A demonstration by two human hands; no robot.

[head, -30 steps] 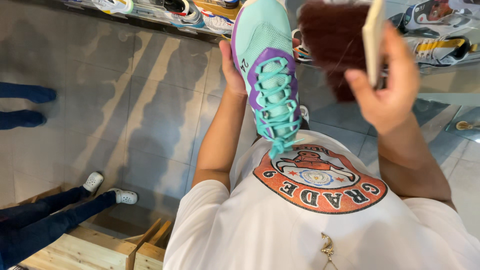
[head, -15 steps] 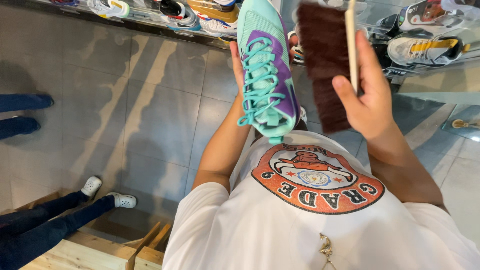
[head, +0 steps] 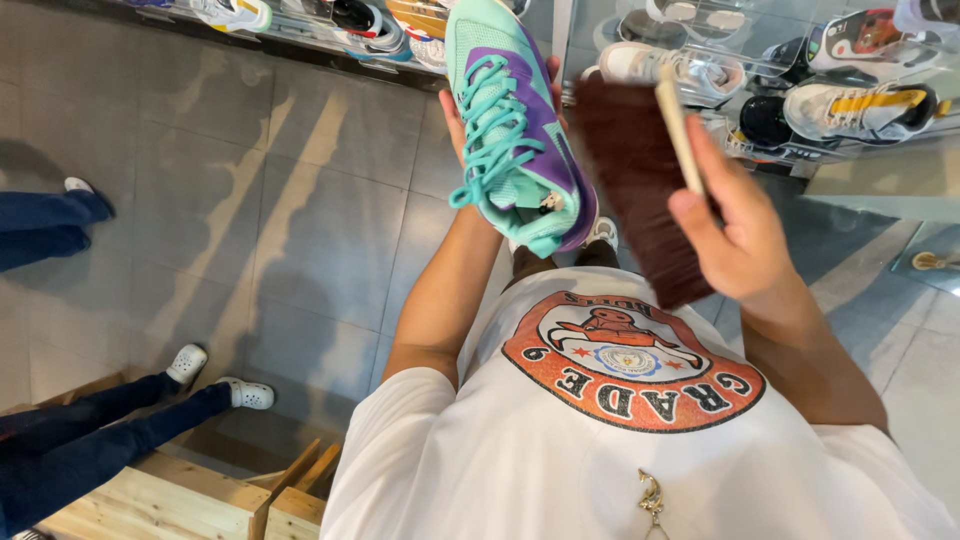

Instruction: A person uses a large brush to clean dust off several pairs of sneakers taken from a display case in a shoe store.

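We hold a teal-and-purple sneaker (head: 515, 120) up in our left hand (head: 455, 105), palm under its sole, and grip a dark-bristled brush (head: 640, 190) in our right hand (head: 740, 230) just beside it. Risk: a hard stroke could knock the loosely cradled shoe onto the tiled floor (head: 250, 200).

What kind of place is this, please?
Probably a shoe shop or a sneaker cleaning shop: many sneakers stand in glass display shelves, and the person holds a turquoise sneaker and a brush.
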